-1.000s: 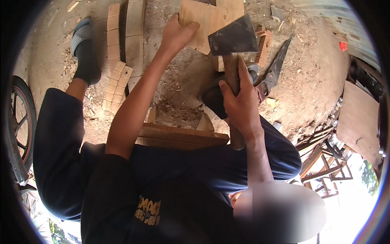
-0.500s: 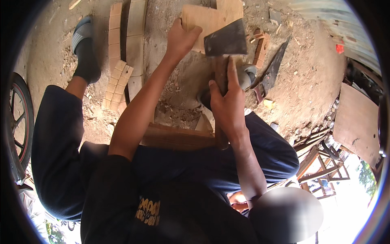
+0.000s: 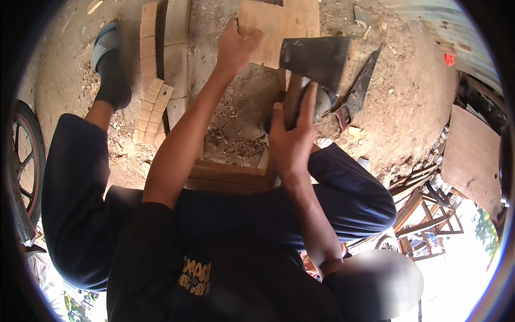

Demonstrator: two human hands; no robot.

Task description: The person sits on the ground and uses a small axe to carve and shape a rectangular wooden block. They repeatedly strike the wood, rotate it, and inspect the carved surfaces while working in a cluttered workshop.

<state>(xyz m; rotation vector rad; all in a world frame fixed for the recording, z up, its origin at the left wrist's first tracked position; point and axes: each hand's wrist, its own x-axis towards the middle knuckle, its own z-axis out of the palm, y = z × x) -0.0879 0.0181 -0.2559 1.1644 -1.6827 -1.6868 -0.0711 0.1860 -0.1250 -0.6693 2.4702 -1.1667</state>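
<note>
My left hand (image 3: 236, 51) grips the near left edge of a flat, light wooden board (image 3: 268, 27), its thumb lying over the face. My right hand (image 3: 292, 142) is closed round the wooden handle of a hatchet (image 3: 314, 59), index finger stretched along the handle. The hatchet's broad dark head hangs beside the board's right corner, in front of another pale piece of wood (image 3: 303, 19). Whether the head touches the board I cannot tell. Near my lap lies a brown wooden beam (image 3: 230, 173).
A handsaw (image 3: 359, 91) lies on the dirt at right. Left of my arm are rows of small wooden blocks (image 3: 153, 112) and a long plank (image 3: 176, 70). My sandalled foot (image 3: 110, 64) rests further left, a wheel (image 3: 27, 155) at the edge. Corrugated sheet (image 3: 429, 32) stands upper right.
The hatchet's head has swung to the right and slightly down, away from the board, and its handle has tilted. My right hand has shifted a little left; my left hand stays on the board.
</note>
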